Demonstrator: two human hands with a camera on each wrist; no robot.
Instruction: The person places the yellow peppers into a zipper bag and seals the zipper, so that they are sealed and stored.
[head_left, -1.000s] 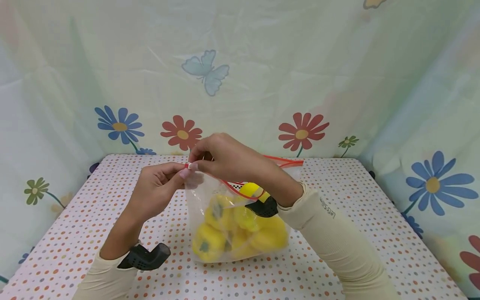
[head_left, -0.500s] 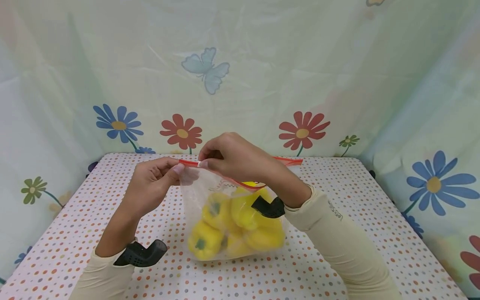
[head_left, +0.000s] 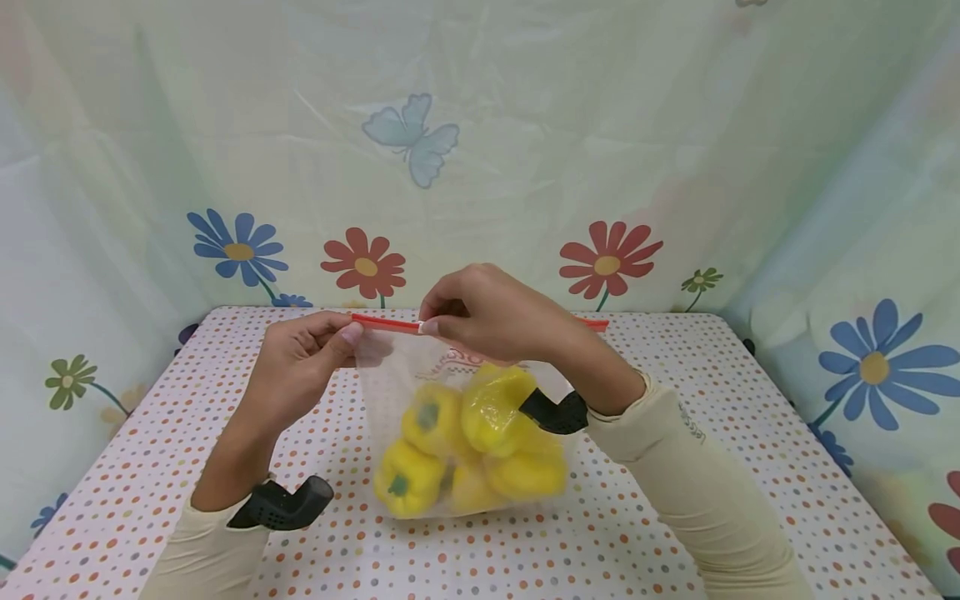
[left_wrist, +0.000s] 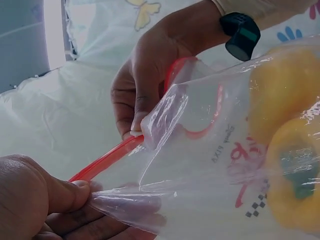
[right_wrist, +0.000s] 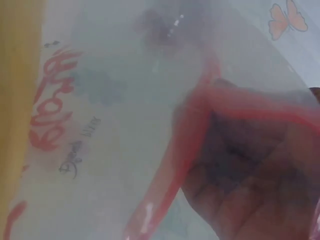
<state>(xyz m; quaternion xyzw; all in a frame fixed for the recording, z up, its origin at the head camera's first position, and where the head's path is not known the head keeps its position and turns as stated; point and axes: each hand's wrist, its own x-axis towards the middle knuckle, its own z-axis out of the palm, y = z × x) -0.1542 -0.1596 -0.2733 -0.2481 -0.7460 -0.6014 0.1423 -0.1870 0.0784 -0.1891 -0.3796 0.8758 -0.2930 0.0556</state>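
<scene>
A clear zipper bag (head_left: 397, 392) with a red zip strip (head_left: 386, 323) stands on the table, full of yellow bell peppers (head_left: 498, 412). My left hand (head_left: 303, 367) pinches the bag's top left corner between thumb and fingers. Partway along the strip, my right hand (head_left: 487, 312) pinches the small white slider (head_left: 426, 327). In the left wrist view, the strip (left_wrist: 107, 160) runs taut and pressed together between both hands, while past the right hand the red edges spread apart. The right wrist view looks through the plastic at the right hand (right_wrist: 245, 175), its fingers partly blurred.
A dotted cloth covers the table (head_left: 645, 517). Behind it hangs a pale curtain (head_left: 480, 150) printed with flowers and a butterfly. Black wrist cameras (head_left: 281, 504) sit on both sleeves, the right one overlapping the bag in the head view.
My right hand has slid the slider rightward along the strip, leaving a longer closed red stretch behind it. My left hand has shifted slightly left with the bag's corner.
</scene>
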